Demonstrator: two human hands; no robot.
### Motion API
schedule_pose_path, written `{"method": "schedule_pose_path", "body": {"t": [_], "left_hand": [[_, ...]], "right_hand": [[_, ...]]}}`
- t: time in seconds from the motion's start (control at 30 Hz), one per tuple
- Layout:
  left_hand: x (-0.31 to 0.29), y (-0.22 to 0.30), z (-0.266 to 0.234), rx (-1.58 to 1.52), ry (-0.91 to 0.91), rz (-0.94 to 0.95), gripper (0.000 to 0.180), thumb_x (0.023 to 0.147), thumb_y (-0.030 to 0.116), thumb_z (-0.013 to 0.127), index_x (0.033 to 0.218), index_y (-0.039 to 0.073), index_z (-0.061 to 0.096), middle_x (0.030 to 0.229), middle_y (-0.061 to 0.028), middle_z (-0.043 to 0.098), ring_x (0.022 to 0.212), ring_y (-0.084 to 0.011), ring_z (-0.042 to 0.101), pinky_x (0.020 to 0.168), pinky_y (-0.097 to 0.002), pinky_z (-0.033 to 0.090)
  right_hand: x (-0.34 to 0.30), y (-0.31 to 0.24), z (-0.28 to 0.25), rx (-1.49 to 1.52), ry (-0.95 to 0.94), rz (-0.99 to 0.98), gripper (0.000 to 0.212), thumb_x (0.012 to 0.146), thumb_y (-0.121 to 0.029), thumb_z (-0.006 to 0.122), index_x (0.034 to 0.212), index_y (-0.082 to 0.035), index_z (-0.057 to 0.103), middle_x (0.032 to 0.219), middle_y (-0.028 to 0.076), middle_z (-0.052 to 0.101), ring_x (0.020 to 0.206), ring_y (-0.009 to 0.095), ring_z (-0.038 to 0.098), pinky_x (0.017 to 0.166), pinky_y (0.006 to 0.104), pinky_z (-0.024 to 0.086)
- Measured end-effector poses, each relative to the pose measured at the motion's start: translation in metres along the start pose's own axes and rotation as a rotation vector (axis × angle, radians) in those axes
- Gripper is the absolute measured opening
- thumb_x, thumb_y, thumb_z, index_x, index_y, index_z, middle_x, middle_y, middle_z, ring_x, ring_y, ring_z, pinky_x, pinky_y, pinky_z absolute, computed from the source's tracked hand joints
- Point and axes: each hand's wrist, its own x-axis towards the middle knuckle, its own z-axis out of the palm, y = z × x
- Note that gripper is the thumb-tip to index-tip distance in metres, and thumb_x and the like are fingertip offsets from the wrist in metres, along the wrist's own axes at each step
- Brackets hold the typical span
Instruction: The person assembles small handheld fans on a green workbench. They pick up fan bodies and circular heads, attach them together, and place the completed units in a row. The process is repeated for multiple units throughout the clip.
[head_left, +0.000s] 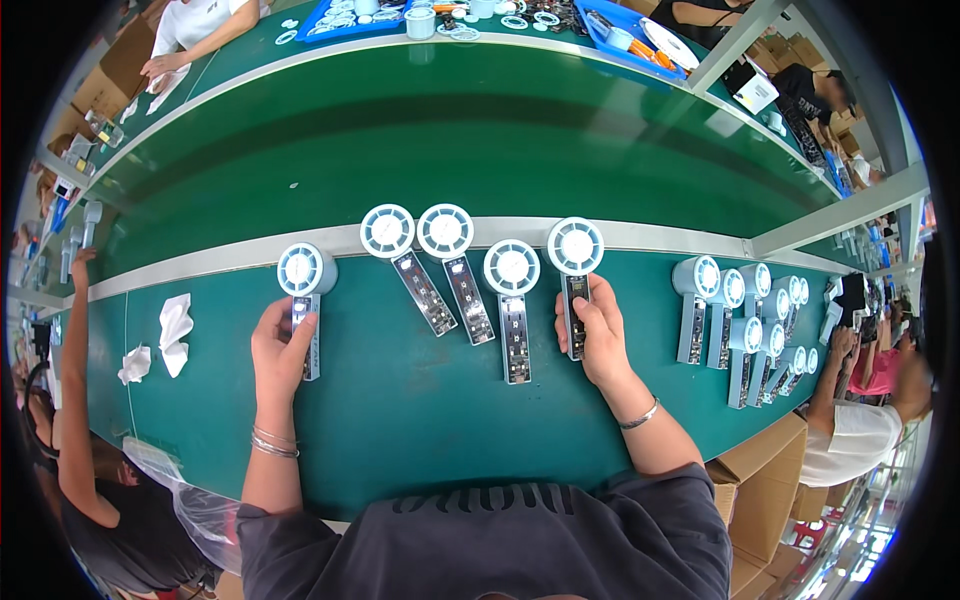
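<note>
My left hand (275,345) is closed round the handle of a light blue handheld fan (303,270), its thumb along the front. In my right hand (602,335) is another handheld fan (576,246); a dark circuit board shows in its handle beside my thumb. Between my hands, three more fans lie on the green table: a left one (387,231), a middle one (446,231) and a right one (512,267). Their round heads point away from me, and circuit boards show in their handles.
Several similar fans (691,330) stand grouped at the right. Crumpled white tissues (174,335) lie at the left. A metal rail (640,236) crosses behind the fans. An open cardboard box (765,480) is at my right. Blue trays (625,35) of parts sit beyond; co-workers are on both sides.
</note>
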Motion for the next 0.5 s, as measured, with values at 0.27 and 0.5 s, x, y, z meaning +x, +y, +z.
{"method": "schedule_pose_path", "body": {"t": [0.27, 0.5], "left_hand": [[-0.0011, 0.0018, 0.0000, 0.005, 0.008, -0.014, 0.032, 0.082, 0.015, 0.065, 0.105, -0.006, 0.057, 0.076, -0.0021, 0.058, 0.064, -0.0055, 0.050, 0.057, -0.0193, 0.041], [-0.0011, 0.0049, 0.0014, -0.001, 0.012, -0.010, 0.033, 0.082, 0.015, 0.066, 0.106, -0.006, 0.057, 0.076, -0.0019, 0.058, 0.064, -0.0052, 0.050, 0.056, -0.0190, 0.041]], "right_hand": [[0.0006, 0.0014, -0.0002, -0.009, 0.000, -0.007, 0.032, 0.093, -0.011, 0.041, 0.122, -0.001, 0.034, 0.089, 0.009, 0.051, 0.061, 0.011, 0.050, 0.047, 0.0227, 0.043], [0.0002, 0.0007, -0.0003, 0.004, -0.037, -0.026, 0.032, 0.094, -0.015, 0.045, 0.121, -0.001, 0.035, 0.088, 0.008, 0.052, 0.061, 0.010, 0.050, 0.047, 0.0221, 0.043]]}}
